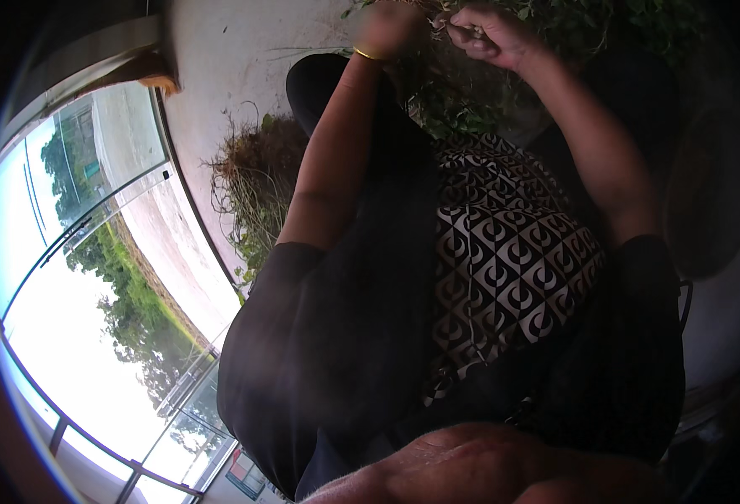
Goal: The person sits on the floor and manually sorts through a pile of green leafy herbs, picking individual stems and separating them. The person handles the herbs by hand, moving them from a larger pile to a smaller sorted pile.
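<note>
At the top of the view my left hand [390, 28], blurred and wearing a gold-coloured bangle [370, 53], is closed around an uprooted leafy plant. Leaves show on one side of the fist, and thin brown roots [431, 9] come out on the other. Close beside it, my right hand [492, 38] has its fingers curled in, with small pale pieces [478, 29] partly visible in the palm; they may be pods. Its fingertips reach the roots. Below both hands, between my legs, lies a heap of green leafy plants [458, 116].
A bundle of plants with dry roots [244, 170] lies left of my leg on the pale floor [209, 63]. More greenery [596, 25] is at the upper right. A glazed door [124, 189] stands at the left. A dark round shape [710, 195] lies to the right.
</note>
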A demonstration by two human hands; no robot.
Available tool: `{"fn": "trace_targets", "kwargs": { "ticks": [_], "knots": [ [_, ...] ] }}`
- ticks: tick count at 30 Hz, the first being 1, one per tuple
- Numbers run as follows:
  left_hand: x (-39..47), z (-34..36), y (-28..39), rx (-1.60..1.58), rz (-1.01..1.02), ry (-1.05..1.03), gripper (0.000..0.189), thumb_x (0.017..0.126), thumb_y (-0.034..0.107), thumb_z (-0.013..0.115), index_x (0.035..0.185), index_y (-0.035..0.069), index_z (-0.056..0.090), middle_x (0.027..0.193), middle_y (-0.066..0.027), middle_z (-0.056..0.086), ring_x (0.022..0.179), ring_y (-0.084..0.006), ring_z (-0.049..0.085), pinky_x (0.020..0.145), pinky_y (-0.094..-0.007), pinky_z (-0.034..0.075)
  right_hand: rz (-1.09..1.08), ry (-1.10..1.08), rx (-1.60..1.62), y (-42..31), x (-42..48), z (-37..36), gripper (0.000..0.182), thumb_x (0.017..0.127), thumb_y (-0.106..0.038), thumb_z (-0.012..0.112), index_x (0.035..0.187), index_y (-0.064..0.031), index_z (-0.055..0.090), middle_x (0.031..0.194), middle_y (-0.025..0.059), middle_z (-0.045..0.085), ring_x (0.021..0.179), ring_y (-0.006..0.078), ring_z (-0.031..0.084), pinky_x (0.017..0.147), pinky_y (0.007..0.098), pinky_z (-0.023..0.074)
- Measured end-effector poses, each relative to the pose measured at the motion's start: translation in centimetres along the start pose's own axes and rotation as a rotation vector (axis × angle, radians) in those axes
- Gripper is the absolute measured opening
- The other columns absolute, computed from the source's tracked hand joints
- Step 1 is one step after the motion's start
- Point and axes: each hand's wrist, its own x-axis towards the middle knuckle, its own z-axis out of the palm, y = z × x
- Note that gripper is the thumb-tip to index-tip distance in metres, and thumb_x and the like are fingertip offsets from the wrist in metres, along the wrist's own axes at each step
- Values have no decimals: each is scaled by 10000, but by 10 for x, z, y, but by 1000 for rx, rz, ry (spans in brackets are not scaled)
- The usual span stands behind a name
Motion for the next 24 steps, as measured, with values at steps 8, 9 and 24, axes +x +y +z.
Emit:
{"fn": "trace_targets", "kwargs": {
  "ticks": [8, 9, 24],
  "knots": [
    [9, -6, -26, 161, -30, 41, 159, 881, 106, 513, 892, 33, 654, 794, -83, 663, 700, -175, 622, 616, -312, 506, -67, -2, -65, 12, -12, 4, 160, 907, -143, 537, 1020, -36, 574, 699, -9, 472, 495, 19, 368, 377, 148, 245],
    [10, -3, -22, 36, -117, 67, 154, 881, 103, 516, 889, 26, 649, 792, -72, 660, 691, -163, 619, 605, -302, 504, -78, 8, -59, 12, -13, 5, 164, 913, -148, 535, 1024, -34, 574, 713, -3, 487, 506, 21, 380, 380, 148, 251],
    [14, -6, -22, -292, -240, 41, 126, 886, 77, 513, 910, 23, 624, 796, -36, 635, 665, -114, 594, 565, -256, 492, -121, 77, -133, 12, -26, 8, 283, 944, -119, 439, 1205, -44, 519, 647, -15, 429, 437, 18, 308, 342, 142, 225]
  ]
}}
